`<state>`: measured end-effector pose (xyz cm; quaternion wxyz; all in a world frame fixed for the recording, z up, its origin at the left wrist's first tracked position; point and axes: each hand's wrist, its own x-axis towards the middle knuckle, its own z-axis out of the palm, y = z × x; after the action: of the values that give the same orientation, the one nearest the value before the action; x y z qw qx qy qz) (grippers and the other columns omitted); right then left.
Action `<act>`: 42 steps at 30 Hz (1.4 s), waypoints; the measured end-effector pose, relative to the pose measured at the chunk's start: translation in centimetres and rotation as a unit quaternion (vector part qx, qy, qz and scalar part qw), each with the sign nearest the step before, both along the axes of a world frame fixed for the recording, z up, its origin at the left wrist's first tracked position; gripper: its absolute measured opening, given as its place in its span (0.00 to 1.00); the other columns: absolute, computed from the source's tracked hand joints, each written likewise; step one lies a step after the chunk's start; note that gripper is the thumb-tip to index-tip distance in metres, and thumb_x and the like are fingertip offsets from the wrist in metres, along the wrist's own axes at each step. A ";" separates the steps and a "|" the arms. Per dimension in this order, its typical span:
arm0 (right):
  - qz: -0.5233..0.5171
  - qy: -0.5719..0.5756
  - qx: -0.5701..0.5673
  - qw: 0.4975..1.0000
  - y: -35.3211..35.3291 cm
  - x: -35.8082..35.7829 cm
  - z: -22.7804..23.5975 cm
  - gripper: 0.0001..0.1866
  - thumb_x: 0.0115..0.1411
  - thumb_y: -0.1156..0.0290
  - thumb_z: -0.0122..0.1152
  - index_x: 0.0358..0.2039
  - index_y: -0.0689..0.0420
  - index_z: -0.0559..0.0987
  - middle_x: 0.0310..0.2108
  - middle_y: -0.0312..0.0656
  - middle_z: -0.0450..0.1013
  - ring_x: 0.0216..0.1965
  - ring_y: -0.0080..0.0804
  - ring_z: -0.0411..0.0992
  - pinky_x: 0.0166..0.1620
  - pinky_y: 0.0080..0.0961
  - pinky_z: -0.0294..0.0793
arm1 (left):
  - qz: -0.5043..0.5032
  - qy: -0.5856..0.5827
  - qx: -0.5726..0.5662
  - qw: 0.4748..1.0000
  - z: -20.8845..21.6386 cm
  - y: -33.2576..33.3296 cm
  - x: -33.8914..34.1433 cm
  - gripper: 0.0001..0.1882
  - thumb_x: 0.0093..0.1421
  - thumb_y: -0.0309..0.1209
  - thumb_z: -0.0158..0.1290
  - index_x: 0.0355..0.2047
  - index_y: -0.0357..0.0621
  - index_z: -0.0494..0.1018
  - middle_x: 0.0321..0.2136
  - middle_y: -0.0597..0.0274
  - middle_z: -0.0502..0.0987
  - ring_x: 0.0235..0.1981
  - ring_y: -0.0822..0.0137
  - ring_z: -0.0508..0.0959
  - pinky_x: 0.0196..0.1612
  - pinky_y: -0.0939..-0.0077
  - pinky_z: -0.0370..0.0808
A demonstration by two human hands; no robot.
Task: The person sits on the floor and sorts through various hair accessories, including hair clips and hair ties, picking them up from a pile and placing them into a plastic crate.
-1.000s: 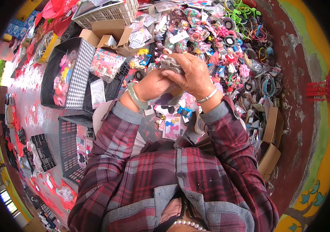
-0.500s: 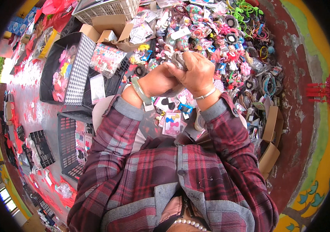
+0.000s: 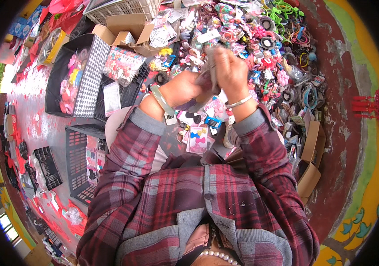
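In front of my chest, my left hand (image 3: pixel 182 91) and my right hand (image 3: pixel 232 74) are raised over a heap of small packaged hair accessories (image 3: pixel 242 40). Between them a grey-brown, soft, cloth-like piece (image 3: pixel 213 71) is held, its upper end pinched by my closed right fingers. My left fingers are curled round its lower part and mostly turned from view. Below the hands lie a card with blue and pink bows (image 3: pixel 197 138), a card with a black bow (image 3: pixel 190 117) and a small blue-carded packet (image 3: pixel 213 123).
To the left stand a black houndstooth-sided bin (image 3: pixel 86 80) of colourful items, a dark plastic crate (image 3: pixel 77 166) and an opened cardboard box (image 3: pixel 125 29). A pale crate (image 3: pixel 123 11) is at the far side. Another cardboard box (image 3: pixel 312 146) sits at the right, beside headbands (image 3: pixel 309 96).
My right hand has moved slightly up and turned, apart from the left. More of the grey-brown piece shows, stretched between the hands.
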<state>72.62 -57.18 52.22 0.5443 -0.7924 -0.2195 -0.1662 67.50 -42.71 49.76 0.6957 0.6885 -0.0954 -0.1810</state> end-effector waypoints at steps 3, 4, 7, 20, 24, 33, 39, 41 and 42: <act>0.036 0.323 0.204 0.923 -2.9 2.4 0.7 0.27 0.60 0.48 0.44 0.29 0.62 0.77 0.26 0.38 0.74 0.26 0.28 0.72 0.30 0.26 0.71 | 0.035 0.056 -0.081 0.995 0.3 0.7 -0.1 0.11 0.53 0.24 0.51 0.37 0.36 0.74 0.32 0.63 0.77 0.34 0.74 0.74 0.38 0.79 0.70; 0.052 0.333 0.318 0.886 -3.2 2.4 1.5 0.25 0.59 0.49 0.46 0.34 0.62 0.75 0.29 0.39 0.73 0.29 0.29 0.72 0.33 0.25 0.72 | 0.042 0.071 -0.111 0.990 0.4 1.1 -0.2 0.11 0.53 0.24 0.52 0.38 0.35 0.74 0.33 0.63 0.76 0.34 0.74 0.74 0.39 0.79 0.71; 0.043 0.342 0.414 0.842 -4.1 3.1 2.3 0.28 0.59 0.47 0.44 0.40 0.63 0.73 0.34 0.43 0.72 0.34 0.30 0.72 0.37 0.25 0.72 | 0.042 0.080 -0.155 0.984 0.4 1.8 0.1 0.13 0.53 0.24 0.52 0.41 0.35 0.72 0.36 0.61 0.76 0.37 0.71 0.75 0.42 0.78 0.71; 0.096 0.030 -0.195 0.976 -1.2 0.6 1.2 0.23 0.51 0.47 0.55 0.25 0.58 0.74 0.19 0.51 0.70 0.25 0.51 0.70 0.27 0.39 0.68 | 0.028 0.050 -0.179 0.982 1.4 1.1 0.2 0.12 0.56 0.26 0.51 0.41 0.35 0.70 0.36 0.64 0.74 0.39 0.73 0.72 0.44 0.78 0.68; 0.091 0.031 -0.205 0.974 -1.2 0.8 0.9 0.22 0.53 0.48 0.53 0.24 0.58 0.74 0.18 0.51 0.70 0.24 0.51 0.70 0.26 0.40 0.67 | 0.065 -0.007 -0.166 0.984 2.0 1.1 0.4 0.13 0.58 0.29 0.50 0.41 0.35 0.70 0.36 0.66 0.73 0.38 0.77 0.71 0.43 0.83 0.67; 0.067 -0.019 -0.208 0.976 -1.1 0.2 1.5 0.21 0.54 0.49 0.52 0.23 0.56 0.74 0.17 0.49 0.70 0.22 0.49 0.70 0.23 0.39 0.67 | 0.075 0.031 -0.218 0.973 2.5 1.1 -0.1 0.11 0.57 0.28 0.51 0.38 0.34 0.72 0.34 0.65 0.75 0.36 0.76 0.72 0.41 0.83 0.69; 0.036 -0.021 -0.205 0.978 -1.6 1.0 1.1 0.23 0.51 0.47 0.54 0.18 0.56 0.72 0.16 0.47 0.69 0.20 0.48 0.70 0.22 0.38 0.67 | 0.113 0.055 -0.285 0.950 1.7 1.3 0.3 0.10 0.57 0.24 0.49 0.39 0.33 0.71 0.36 0.60 0.75 0.37 0.72 0.74 0.43 0.80 0.70; 0.028 -0.022 -0.212 0.977 -1.9 1.2 1.4 0.24 0.51 0.47 0.55 0.17 0.57 0.72 0.15 0.47 0.69 0.19 0.48 0.70 0.22 0.37 0.67 | 0.136 0.061 -0.297 0.943 1.8 1.4 0.2 0.10 0.57 0.24 0.48 0.39 0.33 0.71 0.36 0.59 0.75 0.36 0.71 0.75 0.43 0.80 0.71; 0.025 -0.025 -0.213 0.976 -1.8 1.1 1.6 0.24 0.50 0.47 0.56 0.16 0.57 0.71 0.15 0.47 0.69 0.19 0.47 0.69 0.22 0.37 0.67 | 0.137 0.059 -0.294 0.944 1.8 1.4 0.3 0.10 0.58 0.24 0.48 0.39 0.32 0.71 0.36 0.58 0.75 0.36 0.71 0.75 0.43 0.79 0.71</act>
<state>73.72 -59.01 53.77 0.3609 -0.8801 -0.2832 -0.1222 67.76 -41.33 51.59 0.8899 0.4475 -0.0077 -0.0883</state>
